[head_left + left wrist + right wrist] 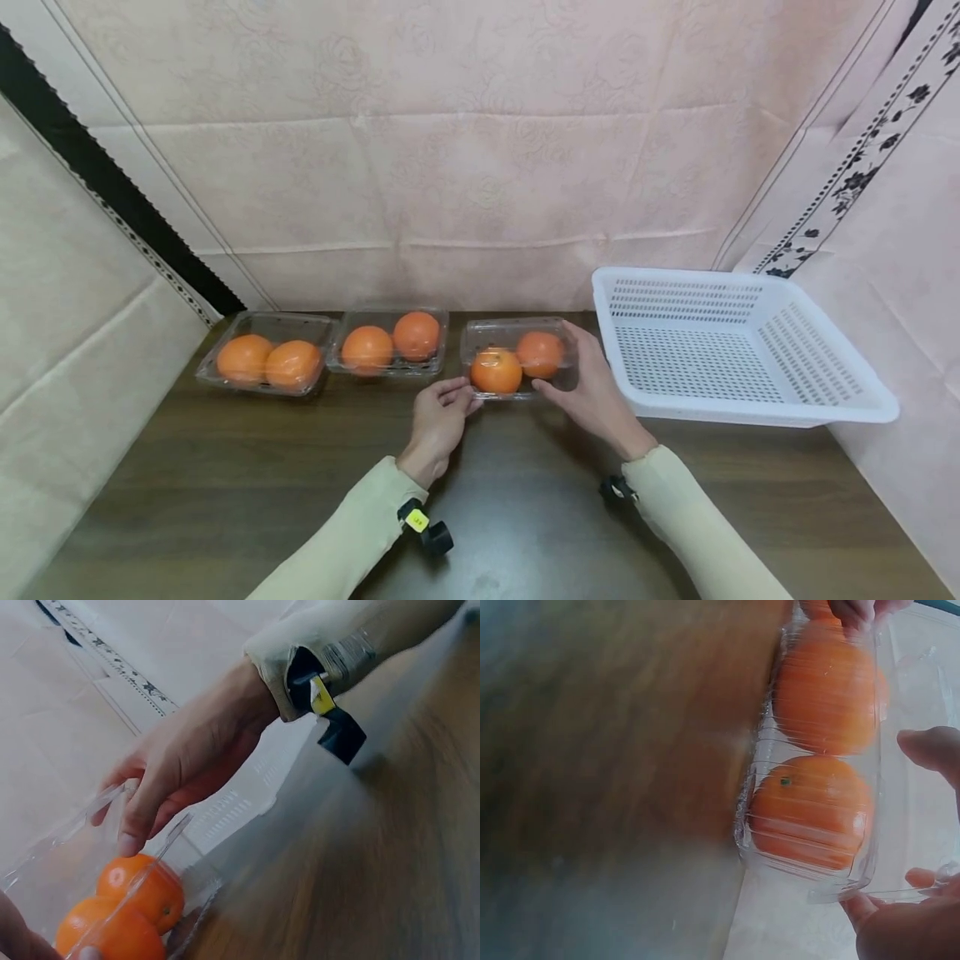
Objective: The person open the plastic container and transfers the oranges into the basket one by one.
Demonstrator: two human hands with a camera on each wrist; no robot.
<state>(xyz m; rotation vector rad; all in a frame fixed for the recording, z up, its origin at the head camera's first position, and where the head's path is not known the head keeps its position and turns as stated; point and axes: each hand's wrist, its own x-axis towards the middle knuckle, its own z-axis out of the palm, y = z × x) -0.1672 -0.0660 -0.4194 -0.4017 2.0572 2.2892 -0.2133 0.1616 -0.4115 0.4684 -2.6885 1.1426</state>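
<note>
Two oranges (497, 370) sit in a clear plastic fruit container (480, 331) on the table, in the middle of the head view. My left hand (437, 427) pinches its near left corner; in the left wrist view only part of this left hand (16, 931) shows at the lower left. At the container's right end, my right hand (596, 396) holds the side, fingers toward the back and thumb toward the front. A raised clear flap shows beside the right hand (191, 754) in the left wrist view. In the right wrist view the oranges (814, 814) show through the ribbed plastic wall.
To the left stand two more clear containers, the middle one (386, 319) and the far left one (311, 327), each with two oranges. A white perforated basket (750, 412) stands on the right. Cloth (480, 183) hangs behind the brown wooden table (510, 517).
</note>
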